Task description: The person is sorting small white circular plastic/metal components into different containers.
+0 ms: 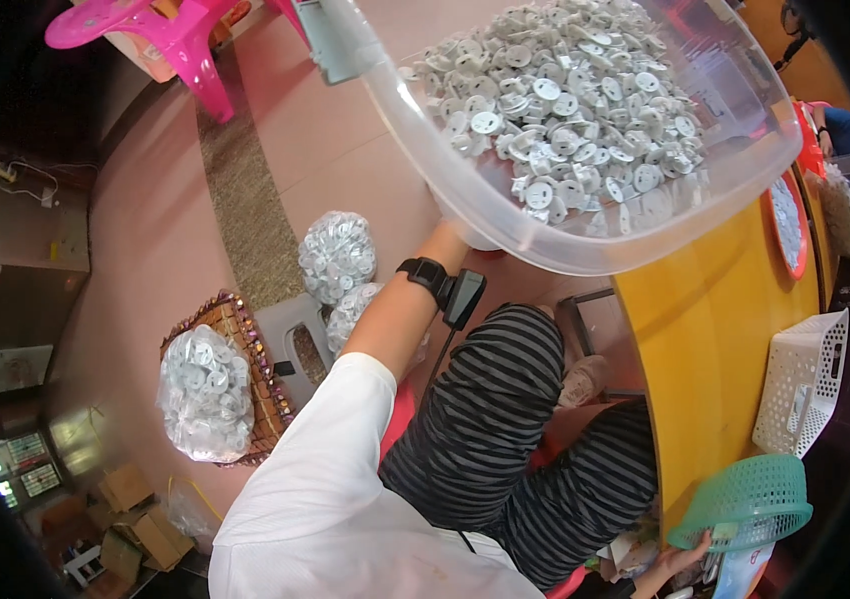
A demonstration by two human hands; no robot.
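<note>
Clear plastic tub [505, 215], heaped with small white round parts [565, 110], is held tilted above the floor beside a yellow table [715, 329]. Tipped further, the parts could spill over its low rim. The left hand [450, 232] supports the tub from below; its fingers are hidden, so its grip cannot be told. The right hand [680, 559] curls onto a green basket [750, 499].
</note>
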